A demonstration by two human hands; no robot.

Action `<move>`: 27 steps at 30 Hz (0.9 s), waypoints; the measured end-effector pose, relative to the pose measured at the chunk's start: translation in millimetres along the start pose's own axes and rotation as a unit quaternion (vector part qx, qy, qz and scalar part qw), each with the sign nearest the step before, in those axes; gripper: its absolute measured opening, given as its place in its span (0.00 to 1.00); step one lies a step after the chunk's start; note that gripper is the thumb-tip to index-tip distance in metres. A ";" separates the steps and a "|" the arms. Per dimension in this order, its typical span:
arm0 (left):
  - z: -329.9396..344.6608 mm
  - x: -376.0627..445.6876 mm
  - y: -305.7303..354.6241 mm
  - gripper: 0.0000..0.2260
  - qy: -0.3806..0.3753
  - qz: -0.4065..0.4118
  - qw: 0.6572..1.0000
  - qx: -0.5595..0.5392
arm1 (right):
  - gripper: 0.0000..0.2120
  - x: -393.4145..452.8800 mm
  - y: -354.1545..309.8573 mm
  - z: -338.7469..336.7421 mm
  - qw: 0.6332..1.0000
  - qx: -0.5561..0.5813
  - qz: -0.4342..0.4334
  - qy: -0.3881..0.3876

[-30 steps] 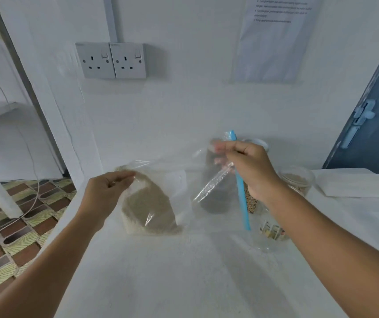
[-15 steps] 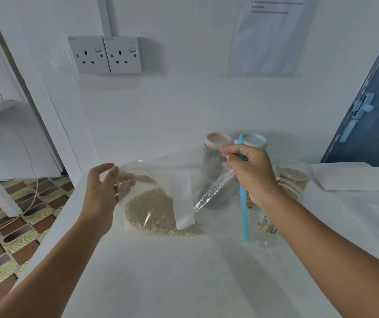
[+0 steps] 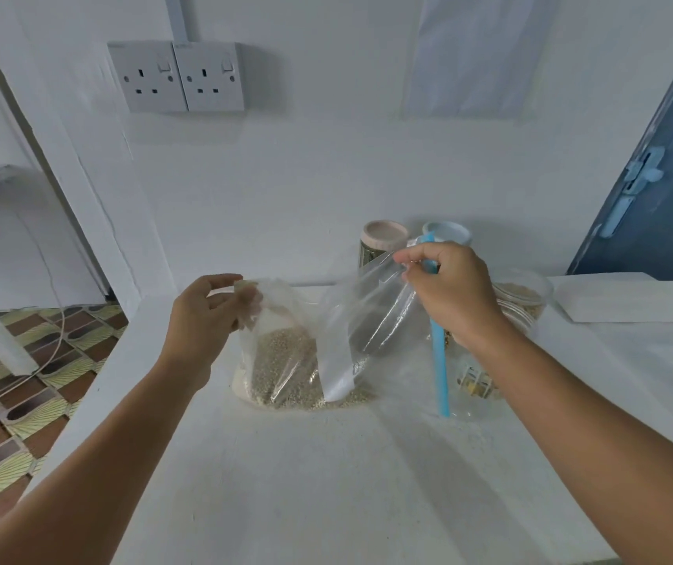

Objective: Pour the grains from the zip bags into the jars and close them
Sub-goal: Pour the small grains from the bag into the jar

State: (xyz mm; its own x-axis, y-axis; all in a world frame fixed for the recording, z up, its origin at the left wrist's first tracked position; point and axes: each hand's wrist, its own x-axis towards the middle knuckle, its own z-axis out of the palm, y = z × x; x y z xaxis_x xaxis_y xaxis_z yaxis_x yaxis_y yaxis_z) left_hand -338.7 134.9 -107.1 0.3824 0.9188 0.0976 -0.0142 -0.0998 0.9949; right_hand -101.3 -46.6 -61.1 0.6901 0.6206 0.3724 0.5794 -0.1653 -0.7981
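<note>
The left hand (image 3: 204,316) pinches one corner of the clear zip bag (image 3: 310,352); the right hand (image 3: 449,291) grips its blue-zippered end. Pale grains (image 3: 286,373) sag inside against the white table (image 3: 326,483).

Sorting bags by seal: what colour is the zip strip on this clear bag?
Light blue zip strip, clearest in the head view.

We see two bare forearms running in from the bottom corners, with no sleeve on either up to the frame edge. Our left hand (image 3: 208,316) and right hand (image 3: 453,295) are bare too: no glove, ring, watch or band shows. Fingernails look short and unpainted, though small at this size.
</note>
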 end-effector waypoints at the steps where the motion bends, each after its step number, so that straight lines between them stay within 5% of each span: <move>1: 0.5 1.1 -0.1 0.13 0.006 -0.022 0.999 -0.028 | 0.13 -0.6 0.4 0.4 1.000 -0.002 0.002 0.000; 6: 0.3 4.6 -1.7 0.07 0.018 -0.078 0.994 -0.071 | 0.13 -3.1 5.0 -0.2 1.000 -0.009 0.010 -0.001; 23: -25.8 17.7 10.5 0.05 0.080 0.018 0.996 0.035 | 0.15 6.5 2.9 -1.7 0.999 -0.002 0.024 0.021; 27: -25.6 17.0 12.0 0.04 0.041 0.002 0.998 0.043 | 0.15 5.6 2.9 -0.7 0.999 0.005 0.028 0.014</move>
State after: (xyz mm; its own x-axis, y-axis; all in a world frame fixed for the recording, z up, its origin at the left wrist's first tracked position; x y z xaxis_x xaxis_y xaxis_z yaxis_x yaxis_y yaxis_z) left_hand -356.0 159.0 -92.9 0.3048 0.9465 0.1062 0.0655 -0.1321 0.9891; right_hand -95.5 -44.2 -61.0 0.7337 0.5881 0.3403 0.5354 -0.1920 -0.8225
